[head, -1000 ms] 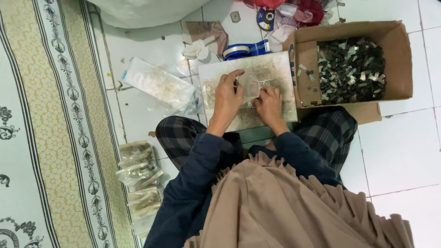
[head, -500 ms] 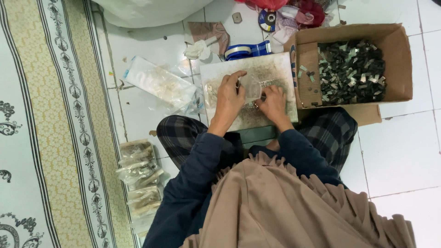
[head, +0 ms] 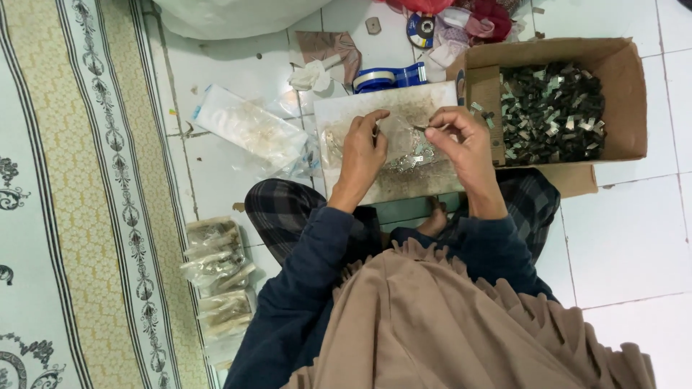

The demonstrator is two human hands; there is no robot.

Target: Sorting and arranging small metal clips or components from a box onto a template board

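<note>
Person sits cross-legged on a white tiled floor (head: pixel 627 238), head camera looking straight down. Both forearms, in dark blue sleeves, reach forward over a worn flat board (head: pixel 389 108) resting on the lap.

Left hand (head: pixel 362 148): wrist bent slightly inward, back of hand up, fingers curled, thumb and forefinger pinching the top edge of a small clear plastic bag (head: pixel 402 140) and holding it above the board. Small metal pieces show through the lower part of the bag.

Right hand (head: pixel 461 140): raised just beside the bag's mouth, fingers bunched, thumb and forefinger pinching a small metal clip (head: pixel 424 127). Clip tip sits at the bag opening; can't tell if it is inside yet. Hands are near each other but not touching.

Around:
- Cardboard box (head: pixel 628 68) just right of the board, part-filled with many dark and shiny metal clips.
- Blue tape dispenser (head: pixel 389 76) just beyond the board's far edge.
- Flat pack of clear bags (head: pixel 249 130) on the floor left of the board.
- Row of filled clear bags (head: pixel 216 277) on the floor by the left knee, next to a patterned mat (head: pixel 72 216).
</note>
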